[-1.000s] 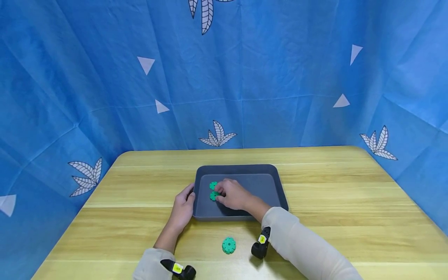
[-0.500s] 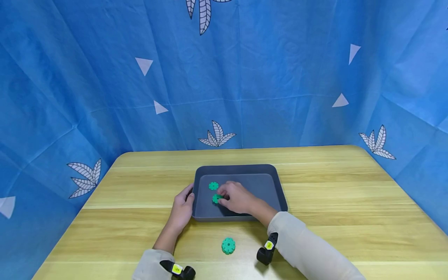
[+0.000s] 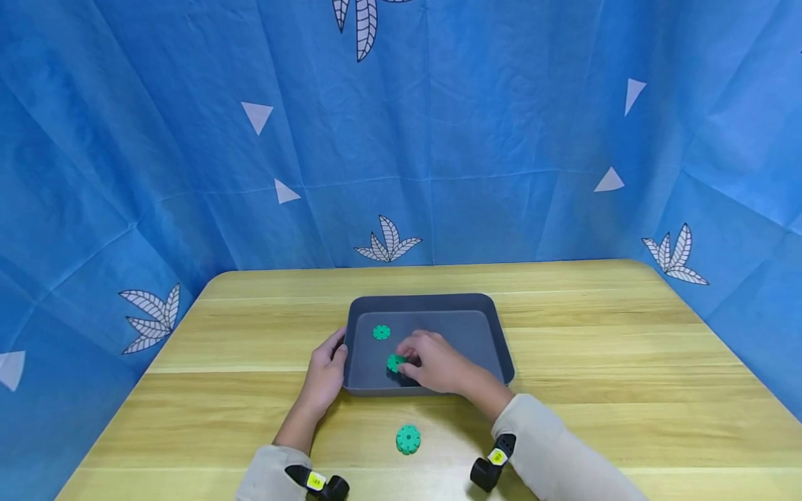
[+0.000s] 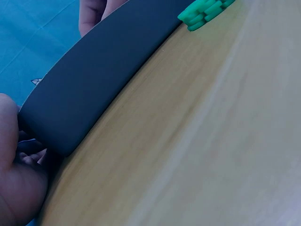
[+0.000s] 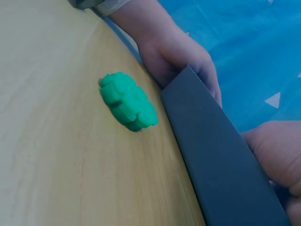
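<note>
Right hand [image 3: 438,365] reaches into the shallow dark grey plastic tray [image 3: 498,334] and pinches a small green toothed plastic disc [image 3: 395,362] between thumb and fingertips; that disc sits low over the tray floor at about seven o'clock of the tray's middle, though whether it touches the floor I cannot tell from the head view. Left hand [image 3: 326,372] holds the tray's left wall at nine o'clock, its thumb hooked over the rim and its fingers curled against the outer side, as the left wrist view also shows at the corner [image 4: 28,136].

A second green toothed disc [image 3: 381,332] lies flat on the tray floor at about ten o'clock, apart from the pinched one. A third, thicker green toothed disc [image 3: 408,439] lies on the pale wooden surface [image 3: 626,390] outside the tray, near its front wall at six o'clock, between the two forearms; the right wrist view shows it close to the tray wall but not touching.

Both forearms wear light beige sleeves [image 3: 564,452], each with a black wrist camera [image 3: 491,470]. Blue cloth with white leaf prints [image 3: 388,240] hangs behind the surface at twelve o'clock.
</note>
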`<state>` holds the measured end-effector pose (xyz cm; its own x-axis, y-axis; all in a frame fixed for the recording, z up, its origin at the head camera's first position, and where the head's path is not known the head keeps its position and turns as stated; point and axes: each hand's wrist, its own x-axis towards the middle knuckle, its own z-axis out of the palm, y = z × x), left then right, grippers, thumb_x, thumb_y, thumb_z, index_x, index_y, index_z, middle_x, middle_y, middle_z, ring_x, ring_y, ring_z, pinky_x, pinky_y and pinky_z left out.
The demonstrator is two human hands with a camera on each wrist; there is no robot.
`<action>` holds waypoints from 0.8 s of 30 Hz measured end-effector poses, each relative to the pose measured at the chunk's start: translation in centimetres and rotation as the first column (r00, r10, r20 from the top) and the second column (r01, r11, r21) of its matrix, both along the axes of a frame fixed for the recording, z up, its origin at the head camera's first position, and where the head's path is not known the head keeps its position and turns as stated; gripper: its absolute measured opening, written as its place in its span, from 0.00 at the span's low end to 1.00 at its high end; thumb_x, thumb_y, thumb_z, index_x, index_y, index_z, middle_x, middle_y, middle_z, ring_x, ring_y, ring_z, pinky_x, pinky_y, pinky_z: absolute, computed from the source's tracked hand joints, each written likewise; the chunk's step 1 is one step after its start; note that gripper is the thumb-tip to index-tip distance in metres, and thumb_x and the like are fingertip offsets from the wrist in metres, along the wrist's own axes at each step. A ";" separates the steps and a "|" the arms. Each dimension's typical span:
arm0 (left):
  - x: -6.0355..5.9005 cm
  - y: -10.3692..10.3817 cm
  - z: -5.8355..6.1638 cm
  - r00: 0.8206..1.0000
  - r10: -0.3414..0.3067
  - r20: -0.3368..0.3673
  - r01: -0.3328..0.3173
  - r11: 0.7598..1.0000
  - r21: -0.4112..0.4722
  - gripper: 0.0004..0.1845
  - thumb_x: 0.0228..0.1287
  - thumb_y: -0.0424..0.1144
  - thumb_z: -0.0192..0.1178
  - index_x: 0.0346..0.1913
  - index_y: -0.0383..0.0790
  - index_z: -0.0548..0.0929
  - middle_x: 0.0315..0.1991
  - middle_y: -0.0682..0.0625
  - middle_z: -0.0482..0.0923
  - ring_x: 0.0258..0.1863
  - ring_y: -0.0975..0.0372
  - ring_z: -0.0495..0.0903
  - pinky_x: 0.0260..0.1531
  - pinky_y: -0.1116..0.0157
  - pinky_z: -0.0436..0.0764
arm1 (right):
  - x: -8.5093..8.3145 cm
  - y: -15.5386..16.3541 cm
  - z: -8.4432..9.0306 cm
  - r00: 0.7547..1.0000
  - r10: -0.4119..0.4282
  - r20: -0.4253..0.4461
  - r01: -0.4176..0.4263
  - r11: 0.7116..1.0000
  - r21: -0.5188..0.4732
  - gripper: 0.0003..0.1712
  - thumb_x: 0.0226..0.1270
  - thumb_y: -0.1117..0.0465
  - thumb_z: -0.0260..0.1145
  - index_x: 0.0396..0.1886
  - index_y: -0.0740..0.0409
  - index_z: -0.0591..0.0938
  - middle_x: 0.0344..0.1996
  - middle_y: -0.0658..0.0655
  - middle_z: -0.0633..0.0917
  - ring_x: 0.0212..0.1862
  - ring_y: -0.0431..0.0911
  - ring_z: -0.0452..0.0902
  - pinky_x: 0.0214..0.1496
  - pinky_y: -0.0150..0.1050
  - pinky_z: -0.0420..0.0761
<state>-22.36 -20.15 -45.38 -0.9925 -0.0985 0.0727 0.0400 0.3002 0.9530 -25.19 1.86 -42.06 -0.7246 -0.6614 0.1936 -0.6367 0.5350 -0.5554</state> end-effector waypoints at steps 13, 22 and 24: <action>-0.3 0.1 -0.4 1.000 0.002 -0.011 -0.002 1.000 0.008 0.22 0.71 0.35 0.39 0.66 0.35 0.63 0.66 0.42 0.64 0.67 0.54 0.60 0.67 0.54 0.61 | 1.7 1.6 0.3 0.999 -0.034 0.016 0.035 0.999 -0.019 0.10 0.60 0.62 0.64 0.42 0.59 0.81 0.35 0.50 0.78 0.37 0.40 0.76 0.37 0.30 0.79; -0.2 0.0 -0.2 1.000 -0.001 -0.012 0.000 1.000 -0.002 0.23 0.71 0.36 0.39 0.66 0.35 0.63 0.66 0.42 0.64 0.67 0.54 0.60 0.67 0.55 0.61 | 2.3 2.2 0.6 0.998 -0.060 0.020 0.061 0.997 -0.048 0.11 0.61 0.59 0.64 0.42 0.58 0.81 0.34 0.50 0.77 0.34 0.37 0.74 0.34 0.28 0.78; -0.1 0.0 -0.2 1.000 -0.002 -0.009 0.002 1.000 -0.008 0.23 0.71 0.36 0.39 0.67 0.35 0.62 0.66 0.42 0.63 0.68 0.53 0.59 0.67 0.54 0.60 | 2.5 2.4 0.7 0.998 -0.057 0.018 0.058 0.997 -0.049 0.11 0.61 0.59 0.64 0.42 0.57 0.82 0.34 0.49 0.77 0.33 0.36 0.73 0.34 0.27 0.78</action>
<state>-22.47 -20.17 -45.58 -0.9920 -0.0959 0.0823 0.0491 0.3076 0.9502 -22.65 4.22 -41.33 -0.7647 -0.6083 0.2127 -0.5959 0.5418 -0.5928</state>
